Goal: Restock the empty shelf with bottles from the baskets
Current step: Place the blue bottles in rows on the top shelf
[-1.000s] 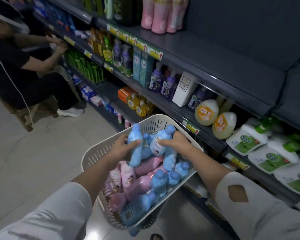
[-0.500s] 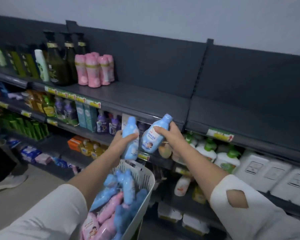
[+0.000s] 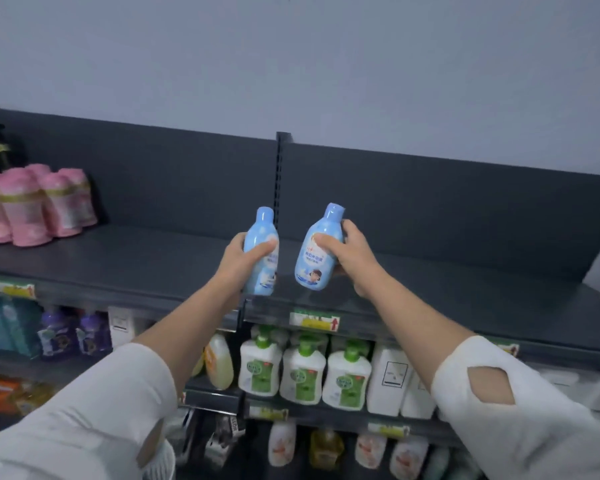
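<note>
Left hand (image 3: 235,263) gripping blue bottle (image 3: 261,226), right hand (image 3: 355,258) gripping tilted bottle (image 3: 311,270), seemingly above shelf (image 3: 146,261)

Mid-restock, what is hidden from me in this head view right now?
Head view:
- Basket: only a rim sliver shows; the left sleeve and the bottom edge hide its contents.
- Left blue bottle: label partly covered by the left hand.
- Right blue bottle, in the right hand: label text too blurred.
</note>
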{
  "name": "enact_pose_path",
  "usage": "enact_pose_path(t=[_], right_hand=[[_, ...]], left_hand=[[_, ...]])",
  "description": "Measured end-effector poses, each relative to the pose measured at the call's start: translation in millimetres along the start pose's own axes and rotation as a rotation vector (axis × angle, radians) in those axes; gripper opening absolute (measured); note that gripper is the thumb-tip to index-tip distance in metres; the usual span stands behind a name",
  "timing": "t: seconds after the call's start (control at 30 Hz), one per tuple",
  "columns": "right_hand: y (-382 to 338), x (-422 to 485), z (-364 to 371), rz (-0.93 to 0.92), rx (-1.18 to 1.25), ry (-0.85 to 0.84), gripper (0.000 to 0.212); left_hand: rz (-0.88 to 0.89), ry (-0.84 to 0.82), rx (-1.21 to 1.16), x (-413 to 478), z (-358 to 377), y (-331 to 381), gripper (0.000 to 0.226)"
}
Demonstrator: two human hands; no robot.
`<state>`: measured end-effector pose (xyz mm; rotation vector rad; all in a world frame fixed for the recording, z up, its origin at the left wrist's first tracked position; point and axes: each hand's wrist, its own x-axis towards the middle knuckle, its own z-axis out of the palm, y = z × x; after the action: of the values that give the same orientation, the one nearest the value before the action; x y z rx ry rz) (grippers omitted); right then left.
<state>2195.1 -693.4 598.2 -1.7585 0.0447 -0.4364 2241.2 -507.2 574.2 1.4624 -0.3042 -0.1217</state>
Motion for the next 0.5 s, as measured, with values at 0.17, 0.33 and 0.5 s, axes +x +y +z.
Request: enact_pose_path(t=[0.17, 0.33, 0.5], right_hand=[[22.7, 27.8, -34.3, -0.006, -0.066, -0.04, 0.02], [43.8, 49.8, -40.9, 0.0, -0.081, -0.085, 0.026], [56.9, 71.3, -32.4, 0.015, -0.127, -0.135, 0.025]], left_hand=[[-0.013, -0.033, 0.029, 25.6, 28.4, -10.3, 0.038], [0.001, -0.096, 0.094, 43.0, 32.4, -19.8, 0.039], [-0.004, -0.155, 0.111, 70.2, 21.4, -29.5, 0.039]])
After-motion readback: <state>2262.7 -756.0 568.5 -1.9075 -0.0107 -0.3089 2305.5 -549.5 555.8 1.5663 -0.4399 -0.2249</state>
